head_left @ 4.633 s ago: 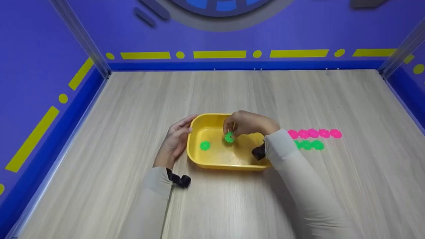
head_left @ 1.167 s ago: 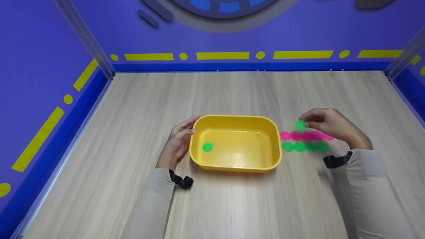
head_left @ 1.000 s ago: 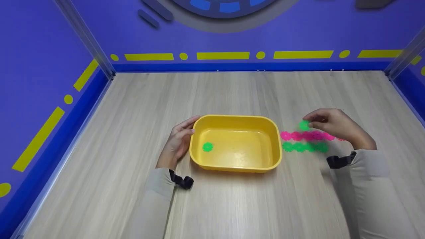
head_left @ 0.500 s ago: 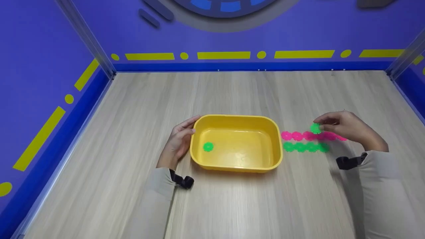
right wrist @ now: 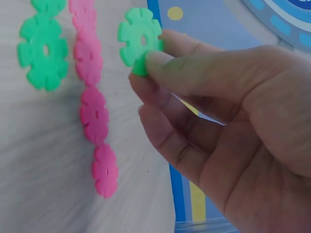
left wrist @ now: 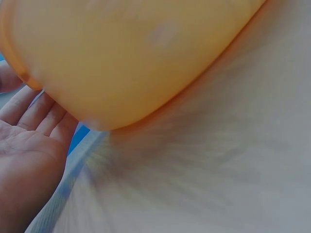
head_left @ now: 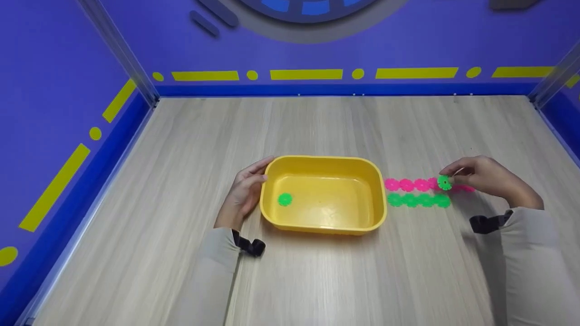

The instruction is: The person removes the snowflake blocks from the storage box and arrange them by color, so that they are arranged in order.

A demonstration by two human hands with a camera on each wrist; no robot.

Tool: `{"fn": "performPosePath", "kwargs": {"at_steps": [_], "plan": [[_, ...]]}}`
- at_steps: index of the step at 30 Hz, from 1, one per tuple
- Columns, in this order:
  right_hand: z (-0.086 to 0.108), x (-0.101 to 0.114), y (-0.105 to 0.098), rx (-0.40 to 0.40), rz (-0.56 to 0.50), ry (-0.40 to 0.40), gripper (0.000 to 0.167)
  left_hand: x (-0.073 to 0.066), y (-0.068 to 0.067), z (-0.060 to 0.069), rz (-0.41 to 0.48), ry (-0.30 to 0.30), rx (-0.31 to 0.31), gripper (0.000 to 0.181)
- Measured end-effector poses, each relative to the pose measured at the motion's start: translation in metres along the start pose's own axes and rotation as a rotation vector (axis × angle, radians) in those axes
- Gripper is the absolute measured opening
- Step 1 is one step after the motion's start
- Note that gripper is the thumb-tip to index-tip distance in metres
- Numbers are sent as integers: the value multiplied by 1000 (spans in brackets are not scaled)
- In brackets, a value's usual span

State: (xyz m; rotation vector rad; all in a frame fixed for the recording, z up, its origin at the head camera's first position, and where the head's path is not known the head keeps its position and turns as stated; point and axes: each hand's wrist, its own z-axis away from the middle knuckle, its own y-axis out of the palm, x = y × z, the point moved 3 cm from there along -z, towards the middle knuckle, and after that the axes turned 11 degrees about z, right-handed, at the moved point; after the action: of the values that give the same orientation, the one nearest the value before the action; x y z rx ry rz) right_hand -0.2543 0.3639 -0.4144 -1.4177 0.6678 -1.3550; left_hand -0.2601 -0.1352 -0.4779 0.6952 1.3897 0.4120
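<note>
A yellow plastic tub [head_left: 323,226] stands mid-table, with one green notched plastic disc [head_left: 284,199] inside near its left end. My left hand [head_left: 242,192] rests against the tub's left wall, its fingers extended along the outside and thumb by the rim. To the right of the tub, my right hand [head_left: 491,179] pinches another green notched disc [right wrist: 140,39] between thumb and fingertips. That disc is held above a row of pink discs [head_left: 407,184], hiding part of it. A row of several green discs [head_left: 418,200] lies nearer me, alongside the pink one.
The pale wood-grain table [head_left: 317,127] meets blue-purple panels [head_left: 317,50] with yellow markings at the back and sides. Black wrist-worn cameras [head_left: 251,246] stick out from both cuffs.
Earlier, my right hand was over the tub with a green disc; it has carried it right, over the rows, and lowered it slightly in the last second. My left hand has stayed at the tub.
</note>
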Motion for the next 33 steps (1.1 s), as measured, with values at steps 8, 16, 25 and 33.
{"fn": "performPosePath", "kwargs": {"at_steps": [8,16,25,33], "plan": [[0,-6,3,25,8,-5,22,-1,2,0,-2,2,15,57],[3,-10,4,88,-10,29,22,-1,1,1,-11,4,17,56],[5,-14,6,109,50,12,19,-1,1,1,-13,2,22,58],[5,-15,7,129,58,-2,16,-1,1,1,-8,-2,22,56]]}}
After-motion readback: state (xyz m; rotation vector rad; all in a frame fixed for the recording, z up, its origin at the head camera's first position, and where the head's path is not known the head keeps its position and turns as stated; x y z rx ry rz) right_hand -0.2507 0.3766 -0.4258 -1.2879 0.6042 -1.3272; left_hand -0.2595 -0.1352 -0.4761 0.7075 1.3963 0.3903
